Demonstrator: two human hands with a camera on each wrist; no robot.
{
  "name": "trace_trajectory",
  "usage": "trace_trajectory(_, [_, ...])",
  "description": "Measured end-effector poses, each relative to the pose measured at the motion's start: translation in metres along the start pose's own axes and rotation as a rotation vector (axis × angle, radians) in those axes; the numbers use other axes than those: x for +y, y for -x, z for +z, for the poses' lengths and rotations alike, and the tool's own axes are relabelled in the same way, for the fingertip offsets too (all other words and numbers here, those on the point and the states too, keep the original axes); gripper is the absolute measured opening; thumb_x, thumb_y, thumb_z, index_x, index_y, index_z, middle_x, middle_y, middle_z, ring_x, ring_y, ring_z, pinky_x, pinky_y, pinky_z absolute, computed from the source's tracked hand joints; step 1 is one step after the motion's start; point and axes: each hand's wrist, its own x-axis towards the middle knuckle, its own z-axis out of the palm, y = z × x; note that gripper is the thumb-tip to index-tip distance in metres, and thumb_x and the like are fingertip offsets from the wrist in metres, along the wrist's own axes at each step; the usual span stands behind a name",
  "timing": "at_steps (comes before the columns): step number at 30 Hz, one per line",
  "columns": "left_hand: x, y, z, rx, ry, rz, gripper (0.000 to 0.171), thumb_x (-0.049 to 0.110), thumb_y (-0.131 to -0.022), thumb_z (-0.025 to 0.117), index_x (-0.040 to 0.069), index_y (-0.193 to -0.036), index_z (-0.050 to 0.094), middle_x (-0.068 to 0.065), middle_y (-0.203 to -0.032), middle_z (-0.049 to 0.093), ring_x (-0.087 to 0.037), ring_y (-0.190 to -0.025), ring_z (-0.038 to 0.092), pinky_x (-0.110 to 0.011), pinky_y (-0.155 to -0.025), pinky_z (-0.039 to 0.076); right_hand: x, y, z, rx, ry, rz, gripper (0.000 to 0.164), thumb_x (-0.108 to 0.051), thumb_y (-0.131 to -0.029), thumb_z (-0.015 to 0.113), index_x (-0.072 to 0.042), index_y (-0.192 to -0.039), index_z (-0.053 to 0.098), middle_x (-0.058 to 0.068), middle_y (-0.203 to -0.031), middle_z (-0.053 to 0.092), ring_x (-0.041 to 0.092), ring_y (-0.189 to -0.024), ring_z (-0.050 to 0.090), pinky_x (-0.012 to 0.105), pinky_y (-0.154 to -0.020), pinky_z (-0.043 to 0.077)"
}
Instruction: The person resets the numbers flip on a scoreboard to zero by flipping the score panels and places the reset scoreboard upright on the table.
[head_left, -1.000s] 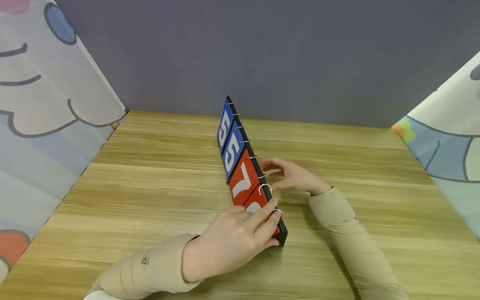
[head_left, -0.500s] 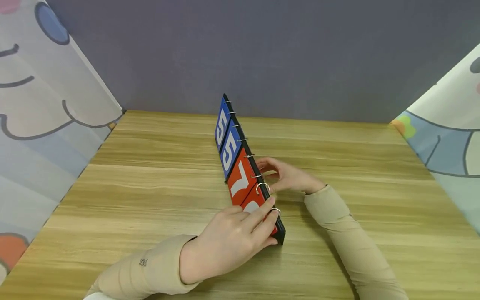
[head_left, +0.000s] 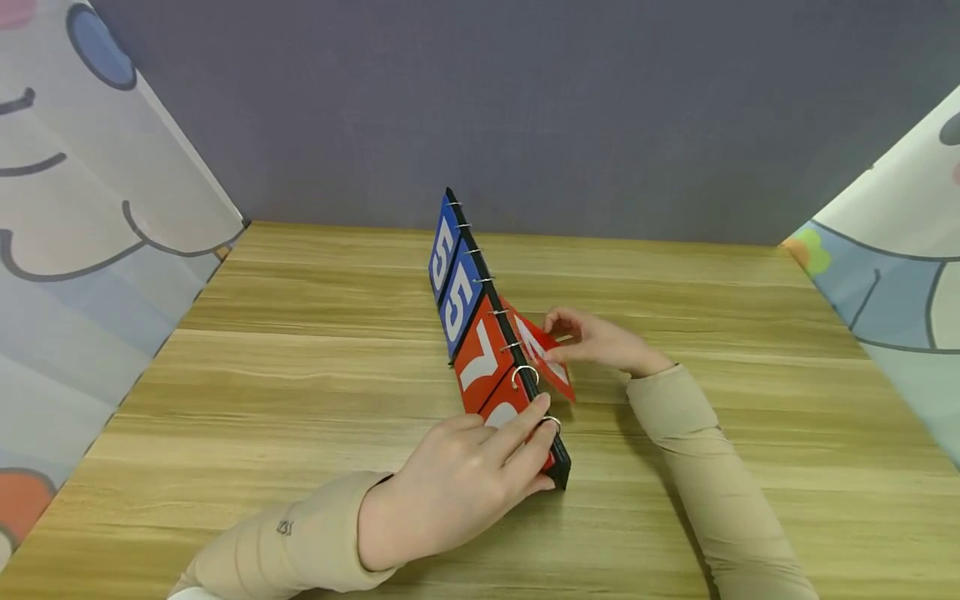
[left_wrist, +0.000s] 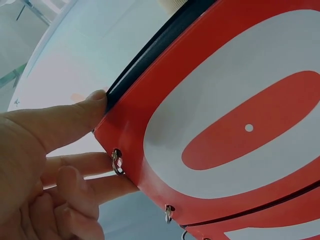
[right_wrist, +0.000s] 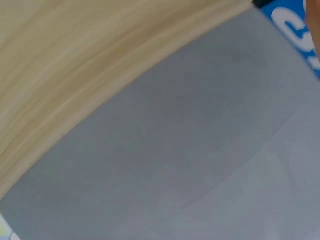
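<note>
A flip scoreboard point(head_left: 489, 287) stands tilted on the table in the head view, with metal rings along its black top edge. Its left face carries blue cards point(head_left: 460, 302), each reading 5, and red cards point(head_left: 483, 358) nearer me. My left hand point(head_left: 450, 492) grips its near end by thumb and fingers; in the left wrist view it is beside a red 0 card point(left_wrist: 172, 150) and a ring point(left_wrist: 117, 162). On the other side my right hand point(head_left: 611, 343) pinches a red number card point(head_left: 536, 337), held out from the board. The right wrist view barely shows a finger point(right_wrist: 314, 25).
The wooden table point(head_left: 300, 358) extends around the board. A grey panel point(head_left: 525, 108) rises behind it, and cartoon-printed sheets point(head_left: 67, 275) border the left and right sides. A blue card point(right_wrist: 290, 25) shows in the right wrist view's top right corner.
The right hand has moved rightward, away from the board, and a red card now swings out with it. The left hand keeps its grip; the board stays nearly still.
</note>
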Motion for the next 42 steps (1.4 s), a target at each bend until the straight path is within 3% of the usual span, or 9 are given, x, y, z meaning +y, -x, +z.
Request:
trace_trajectory(3, [0.000,0.000,0.000,-0.005,0.002,0.002,0.042,0.047,-0.078,0.067,0.012,-0.100,0.066,-0.004,-0.107,0.070,0.001,-0.051,0.057,-0.016,-0.050,0.038,0.002,0.005,-0.010,0.035,0.012,0.052,0.019,-0.012,-0.089,0.060,-0.001,-0.099,0.048,0.005,-0.091,0.052,0.015,-0.086,0.052,0.026,-0.077,0.045])
trace_trajectory(10, [0.001,-0.001,0.000,-0.022,0.010,-0.007,0.042,0.046,-0.078,0.068,0.011,-0.101,0.066,-0.005,-0.107,0.070,0.000,-0.050,0.057,-0.016,-0.050,0.038,0.002,0.011,-0.020,0.100,0.112,0.144,0.026,-0.028,-0.095,0.052,-0.005,-0.105,0.056,0.005,-0.096,0.060,0.016,-0.090,0.055,0.038,-0.088,0.042])
trace_trajectory(15, [0.002,0.000,-0.001,-0.037,0.015,-0.017,0.041,0.046,-0.078,0.068,0.012,-0.101,0.066,-0.004,-0.108,0.070,0.000,-0.051,0.057,-0.016,-0.050,0.038,-0.002,0.015,-0.025,0.168,0.174,0.189,0.029,-0.029,-0.094,0.054,-0.005,-0.108,0.060,0.008,-0.099,0.063,0.016,-0.090,0.057,0.037,-0.085,0.045])
trace_trajectory(26, [0.003,0.000,-0.001,-0.049,0.021,-0.027,0.041,0.046,-0.078,0.068,0.012,-0.100,0.066,-0.004,-0.108,0.070,0.000,-0.047,0.055,-0.015,-0.051,0.038,-0.010,0.020,-0.030,0.420,0.139,0.239,0.024,-0.023,-0.090,0.061,-0.004,-0.105,0.061,0.005,-0.092,0.062,0.012,-0.078,0.057,0.027,-0.072,0.046])
trace_trajectory(34, [0.002,0.000,-0.001,-0.034,0.024,-0.019,0.041,0.046,-0.077,0.069,0.012,-0.100,0.066,-0.004,-0.107,0.070,0.000,-0.047,0.054,-0.016,-0.050,0.037,-0.013,0.024,-0.031,0.454,0.160,0.272,0.027,-0.026,-0.089,0.063,-0.006,-0.106,0.066,-0.004,-0.082,0.065,0.012,-0.073,0.053,0.028,-0.067,0.043])
trace_trajectory(42, [0.003,0.001,-0.001,-0.060,0.030,-0.030,0.040,0.046,-0.078,0.068,0.012,-0.100,0.066,-0.004,-0.107,0.070,-0.002,-0.056,0.060,-0.016,-0.050,0.038,-0.013,0.027,-0.033,0.445,0.150,0.208,0.022,-0.023,-0.090,0.061,-0.004,-0.102,0.063,-0.002,-0.084,0.064,0.010,-0.075,0.056,0.028,-0.073,0.046])
